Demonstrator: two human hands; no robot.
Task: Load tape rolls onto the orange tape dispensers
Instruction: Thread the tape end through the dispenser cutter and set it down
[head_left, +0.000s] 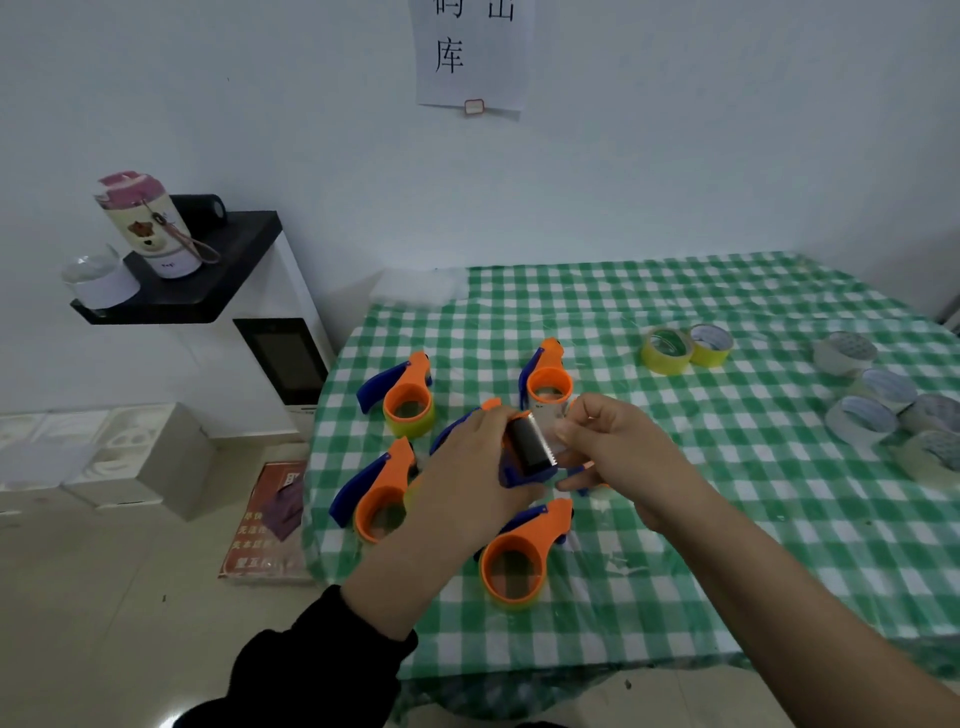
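The orange-and-blue tape dispenser (525, 451) being worked on is lifted off the table, clasped in the left hand (467, 478), whose fingers wrap its body from the left side. Its black plate and toothed blade (543, 441) face up, between the two hands. Just right of the blade, the right hand (621, 457) has its thumb and forefinger pressed together with the other fingers curled. They may be nipping a clear strip, but the blur there is too heavy to tell.

Four more dispensers lie on the green checked tablecloth (727, 519) around the grip. One (408, 400) lies beyond it to the left and one (548, 382) just beyond it. One (379, 499) sits beside the left wrist and one (519, 556) below the hands, nearest the person. Each seems to carry a roll in its ring.

Further out, beyond the right hand, two yellow tape rolls (685, 349) touch each other. Well off to the right lies a cluster of pale tape rolls (883, 400).
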